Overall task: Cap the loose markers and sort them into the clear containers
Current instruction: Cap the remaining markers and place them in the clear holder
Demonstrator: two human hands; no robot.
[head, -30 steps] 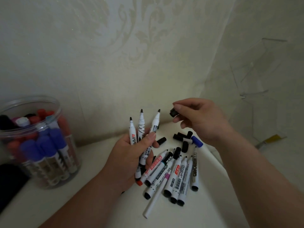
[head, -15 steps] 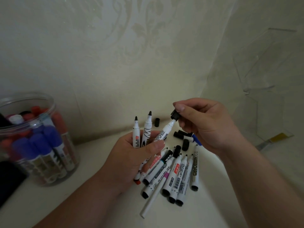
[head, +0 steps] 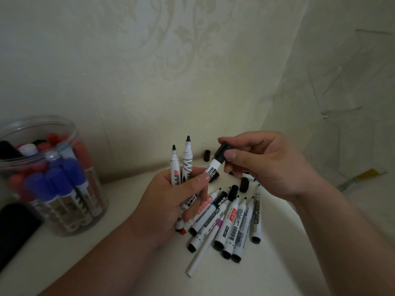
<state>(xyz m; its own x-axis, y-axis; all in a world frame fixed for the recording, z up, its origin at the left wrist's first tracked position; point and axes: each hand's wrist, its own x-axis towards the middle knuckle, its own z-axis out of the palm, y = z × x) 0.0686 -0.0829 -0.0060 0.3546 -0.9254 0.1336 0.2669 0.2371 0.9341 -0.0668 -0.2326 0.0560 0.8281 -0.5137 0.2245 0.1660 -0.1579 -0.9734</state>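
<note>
My left hand (head: 171,201) grips three white markers (head: 186,167) upright. Two show bare black tips; the third leans right. My right hand (head: 263,165) pinches a black cap (head: 222,153) that sits over the tip of that third marker. Below the hands, a pile of several uncapped white markers (head: 233,221) lies on the pale surface. Loose black caps (head: 243,184) lie near the pile, and one cap (head: 207,155) stands by the wall. A clear round container (head: 64,129) at the left holds several capped blue and red markers.
A patterned wall runs close behind the work surface. A clear faceted container (head: 350,116) stands at the right against the wall. A dark flat object (head: 15,227) lies at the left edge, in front of the round container.
My right hand brought the black cap down from the air onto the tip of the rightmost marker in my left hand. The left hand tilted that marker toward the cap.
</note>
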